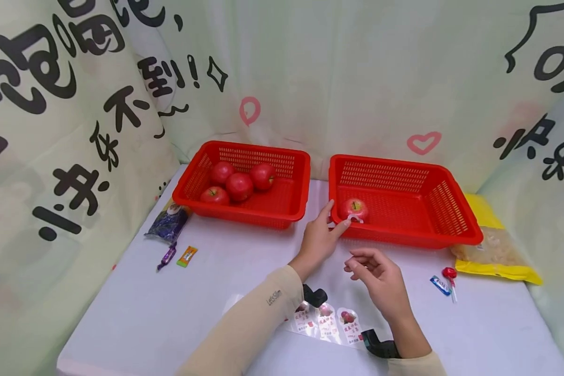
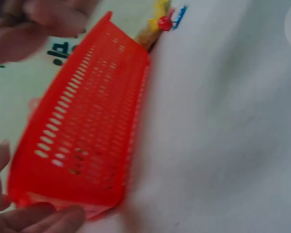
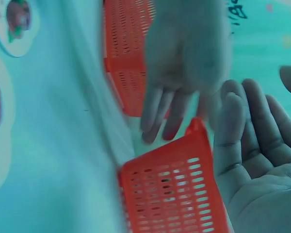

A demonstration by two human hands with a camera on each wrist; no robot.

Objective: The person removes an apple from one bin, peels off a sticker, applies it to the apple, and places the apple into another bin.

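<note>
In the head view, two red baskets stand along the back edge of a white worktop (image 1: 145, 313). The left basket (image 1: 244, 211) holds four apples (image 1: 239, 187) toward its left end. The right basket (image 1: 404, 237) holds a single apple (image 1: 355, 207) near its front-left corner, with a small white arched piece (image 1: 354, 215) at the front of the fruit. The left hand (image 1: 320, 237) straddles that corner, forefinger along the end and thumb along the front rim; how firmly it presses I cannot tell. The right hand (image 1: 376, 277) hangs apart from the basket, nearer the worktop's front edge, fingers loosely bent. A sheet of labels (image 1: 328, 324) lies toward the front edge, partly behind the left sleeve (image 1: 258, 318). A dark packet (image 1: 167, 224) and two wrapped sweets (image 1: 187, 256) lie by the left edge; a yellow bag (image 1: 495, 250), a red lollipop (image 1: 449, 273) and a blue sweet (image 1: 440, 285) by the right.

In the left wrist view, the left fingers touch the basket's corner; another blur of fingers fills the upper left.

In the right wrist view, the right palm faces up into sight, fingers slightly bent, beside the basket; the left hand's fingers are nearly straight.
</note>
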